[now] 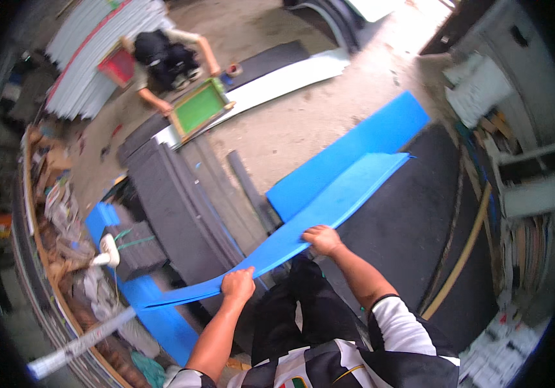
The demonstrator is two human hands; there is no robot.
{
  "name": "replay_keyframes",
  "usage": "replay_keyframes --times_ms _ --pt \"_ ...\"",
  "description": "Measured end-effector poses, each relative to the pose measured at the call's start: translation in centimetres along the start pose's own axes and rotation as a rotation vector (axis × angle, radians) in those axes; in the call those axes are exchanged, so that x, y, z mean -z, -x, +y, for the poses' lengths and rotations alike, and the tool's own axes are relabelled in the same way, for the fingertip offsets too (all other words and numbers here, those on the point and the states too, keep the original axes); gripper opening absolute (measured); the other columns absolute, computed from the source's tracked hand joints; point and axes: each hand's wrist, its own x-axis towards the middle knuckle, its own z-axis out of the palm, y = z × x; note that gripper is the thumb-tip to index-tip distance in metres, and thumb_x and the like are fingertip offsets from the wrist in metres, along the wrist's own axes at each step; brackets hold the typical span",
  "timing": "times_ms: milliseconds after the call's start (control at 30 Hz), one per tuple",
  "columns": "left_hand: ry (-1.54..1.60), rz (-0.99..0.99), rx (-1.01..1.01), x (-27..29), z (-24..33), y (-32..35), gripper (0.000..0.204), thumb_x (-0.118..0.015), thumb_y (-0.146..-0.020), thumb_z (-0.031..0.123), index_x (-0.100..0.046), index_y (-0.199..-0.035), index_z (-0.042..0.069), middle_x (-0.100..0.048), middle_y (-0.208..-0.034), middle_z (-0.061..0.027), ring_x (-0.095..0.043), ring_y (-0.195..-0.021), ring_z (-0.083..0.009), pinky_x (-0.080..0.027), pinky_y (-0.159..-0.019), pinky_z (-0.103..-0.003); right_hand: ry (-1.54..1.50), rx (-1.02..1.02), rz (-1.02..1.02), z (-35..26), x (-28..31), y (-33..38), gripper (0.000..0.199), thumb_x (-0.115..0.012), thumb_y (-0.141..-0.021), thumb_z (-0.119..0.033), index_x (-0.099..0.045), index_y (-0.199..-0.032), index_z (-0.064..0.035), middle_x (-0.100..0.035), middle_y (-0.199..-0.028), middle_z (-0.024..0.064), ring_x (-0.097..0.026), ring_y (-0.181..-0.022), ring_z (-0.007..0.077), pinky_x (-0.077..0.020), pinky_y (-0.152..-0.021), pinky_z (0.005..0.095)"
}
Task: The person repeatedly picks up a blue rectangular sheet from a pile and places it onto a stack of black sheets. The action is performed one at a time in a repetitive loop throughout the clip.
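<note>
Both hands grip a long, smooth blue foam sheet (316, 216): left hand (238, 284) and right hand (322, 240) closed on its near edge; it sags between them above dark grey mats (180, 200).

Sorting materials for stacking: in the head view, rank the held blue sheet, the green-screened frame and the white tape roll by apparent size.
1. Blue sheet, gripped by left hand and right hand.
2. Green-screened frame; it lies farther away, so it looks smaller than it is.
3. White tape roll.
</note>
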Motion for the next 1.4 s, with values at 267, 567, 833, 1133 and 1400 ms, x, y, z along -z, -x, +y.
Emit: replay_keyframes --times_ms 267,567,833,1133,1400 --pt "0.098 0.148 0.229 -3.9 -4.0 13.7 0.027 -0.062 -0.084 0.012 -0.075 -0.108 0.015 -0.076 -0.094 -0.0129 -0.074 -0.083 -0.0335 -0.059 -0.074 -0.050 0.336 -0.078 -0.566 3.9 1.9 0.1 0.041 -0.061 -0.088 -0.026 -0.066 -0.129 -0.0329 -0.075 -0.106 0.0079 -0.074 -0.095 0.0298 -0.0597 -0.079 0.0472" --pt "0.331 0.220 0.609 -10.9 -4.5 26.1 0.061 -0.063 -0.084 0.006 -0.060 -0.139 0.032 -0.069 -0.121 -0.0150 -0.072 -0.097 -0.0376 -0.058 -0.083 -0.051 0.359 0.444 -0.422 -9.0 4.1 -3.3 0.046 -0.063 -0.083 -0.021 -0.069 -0.127 -0.0324 -0.074 -0.095 0.0096 -0.072 -0.089 0.0320 -0.0591 -0.072 0.0461" --pt "0.547 0.487 0.769 -19.1 3.8 39.4 0.075 -0.059 -0.087 0.005 -0.044 -0.152 0.040 -0.059 -0.141 -0.0163 -0.068 -0.109 -0.0404 -0.057 -0.091 -0.050 0.506 0.745 -0.083 -26.2 11.1 -1.9 0.049 -0.065 -0.078 -0.012 -0.070 -0.124 -0.0272 -0.070 -0.085 0.0080 -0.071 -0.079 0.0286 -0.0588 -0.067 0.0441" --pt "0.891 0.767 0.834 -30.8 14.4 53.6 0.082 -0.072 -0.087 0.042 -0.039 -0.156 0.013 -0.045 -0.152 -0.0246 -0.054 -0.130 -0.0456 -0.048 -0.104 -0.051 0.362 1.247 0.179 -50.1 9.8 6.2 0.062 -0.070 -0.065 -0.011 -0.070 -0.126 -0.0243 -0.060 -0.080 0.0030 -0.063 -0.072 0.0254 -0.0555 -0.062 0.0413" --pt "1.037 1.557 1.051 -27.6 5.1 66.7 0.080 -0.063 -0.098 0.049 -0.034 -0.157 0.004 -0.034 -0.161 -0.0237 -0.030 -0.151 -0.0369 -0.025 -0.123 -0.045 0.092 1.932 0.307 -67.4 9.1 15.2 0.050 -0.068 -0.075 -0.022 -0.071 -0.125 -0.0248 -0.068 -0.094 0.0069 -0.066 -0.076 0.0228 -0.0534 -0.061 0.0368"
